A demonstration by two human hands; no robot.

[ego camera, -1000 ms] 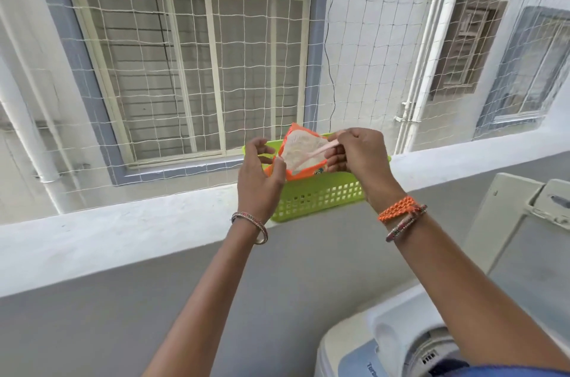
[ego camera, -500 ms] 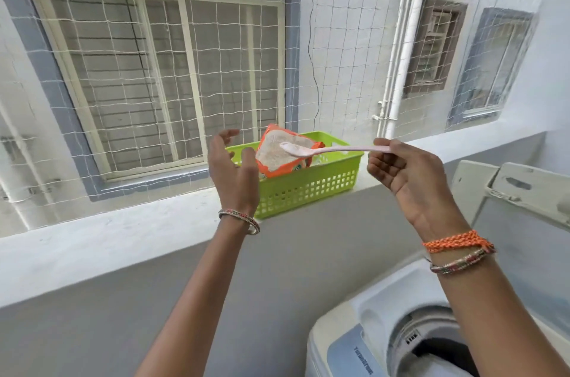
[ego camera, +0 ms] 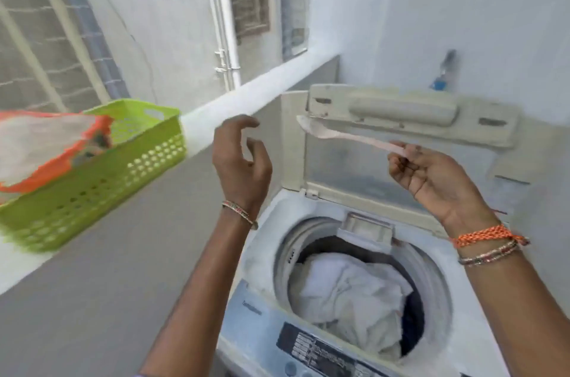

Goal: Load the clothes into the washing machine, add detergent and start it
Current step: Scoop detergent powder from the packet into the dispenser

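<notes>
- Head view, right of the frame: the right hand point(ego camera: 438, 182) pinches the tail of a pale spoon point(ego camera: 348, 135) between thumb and fingertips, bowl pointing left and held level in front of the raised lid point(ego camera: 410, 117).
- Centre: the left hand point(ego camera: 240, 163) is empty, fingers loosely curled and spread, above the machine's point(ego camera: 265, 256) left edge.
- Lower right: the drum is open, with white clothes point(ego camera: 348, 290) lying inside.
- Left: an orange-edged detergent bag point(ego camera: 40, 145) sits in a green basket point(ego camera: 92, 188) on the ledge point(ego camera: 246, 95), well apart from both hands.
- Blur makes it hard to say whether the spoon carries powder; likely it does.
- Handling: the spoon looks light and stiff, the powder loose and quick to spill, so keep the bowl level and tip it only over the clothes.
- The bag looks soft and slumping; take it by its upper edge.
</notes>
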